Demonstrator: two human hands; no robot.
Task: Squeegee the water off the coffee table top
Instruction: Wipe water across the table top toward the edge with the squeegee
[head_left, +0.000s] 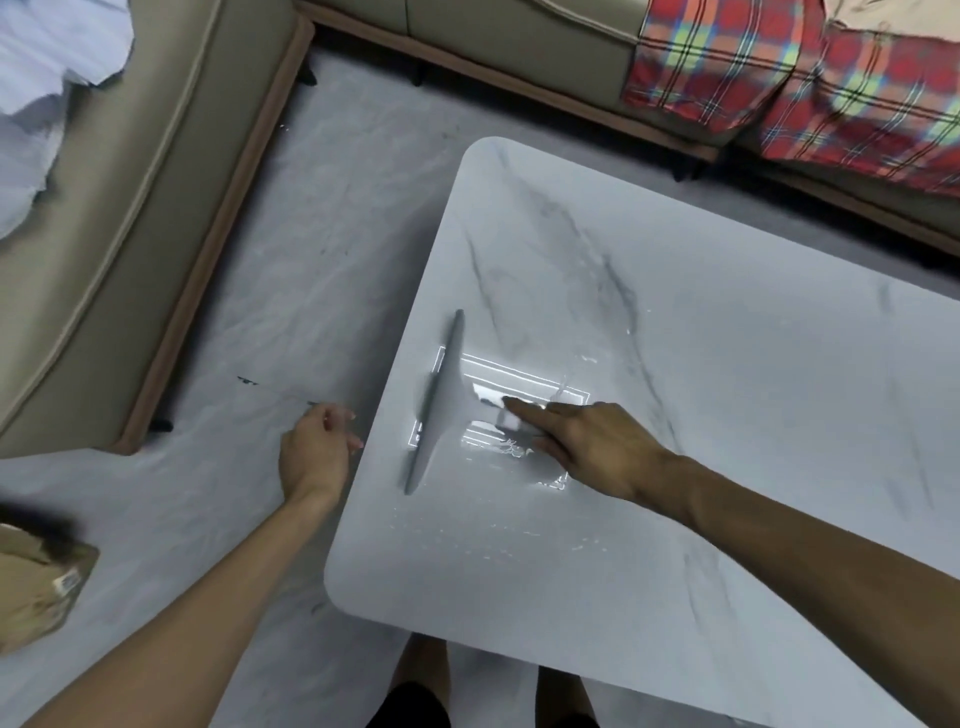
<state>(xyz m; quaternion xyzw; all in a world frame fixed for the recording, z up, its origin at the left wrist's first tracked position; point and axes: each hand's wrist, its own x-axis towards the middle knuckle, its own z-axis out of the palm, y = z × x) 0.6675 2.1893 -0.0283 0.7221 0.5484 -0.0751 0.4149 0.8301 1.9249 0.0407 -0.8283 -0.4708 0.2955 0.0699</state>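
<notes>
- The squeegee (441, 405) sits on the white marbled worktop (727, 389), near its left end. Its grey blade is on the surface and runs roughly parallel to that short edge.
- The right hand (587, 441) holds the squeegee's handle from the right. The index finger lies straight along the top and the other fingers (545, 448) curl below; blur hides the grip's detail.
- The left hand (314, 452) hangs over the floor (291, 260) just beside the worktop's left edge, holding nothing, with its fingers loosely curled.
- Water (493, 538) shows as small beads and streaks near the front edge, with more streaks around the bright reflection under the handle.
- A beige sofa (130, 182) wraps the left and far sides, with a plaid blanket (753, 78) on it at the far right.
- A brown package (36, 587) lies on the floor at lower left.
</notes>
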